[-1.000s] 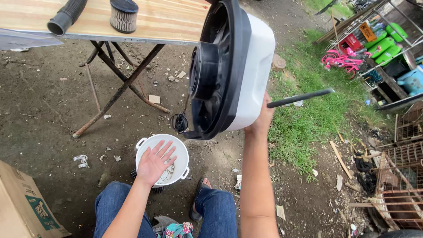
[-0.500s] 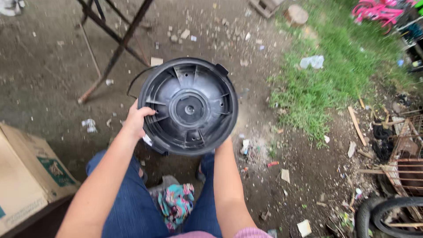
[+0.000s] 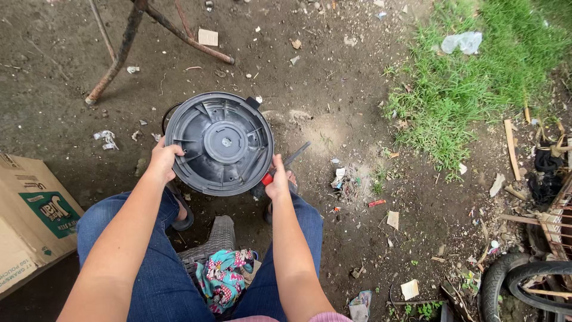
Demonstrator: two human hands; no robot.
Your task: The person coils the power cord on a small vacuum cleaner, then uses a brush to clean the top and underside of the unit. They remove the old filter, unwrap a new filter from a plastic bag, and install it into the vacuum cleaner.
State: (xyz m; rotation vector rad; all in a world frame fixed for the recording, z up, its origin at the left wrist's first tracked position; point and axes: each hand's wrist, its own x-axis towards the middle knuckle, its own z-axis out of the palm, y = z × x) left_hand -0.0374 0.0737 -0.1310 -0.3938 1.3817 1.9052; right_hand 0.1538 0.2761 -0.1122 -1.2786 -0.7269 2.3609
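A round dark grey plastic housing (image 3: pixel 219 143) with ribbed moulding and a central hub faces up between my knees. My left hand (image 3: pixel 161 160) grips its left rim. My right hand (image 3: pixel 277 179) holds its right rim and also clasps a screwdriver (image 3: pixel 291 161) with a red handle and a dark shaft pointing up-right. A black cable loops out at the housing's upper left. I am seated, legs in blue jeans, over dirt ground.
A cardboard box (image 3: pixel 30 220) lies at the left. Rusty metal table legs (image 3: pixel 128 42) stand at the top. Grass (image 3: pixel 471 77) and litter lie to the right, a tyre (image 3: pixel 524 286) at lower right. A woven seat with patterned cloth (image 3: pixel 226 271) is under me.
The housing, held up on edge with my right hand a second ago, has come down flat between my knees. My left hand left a white bucket and took the rim.
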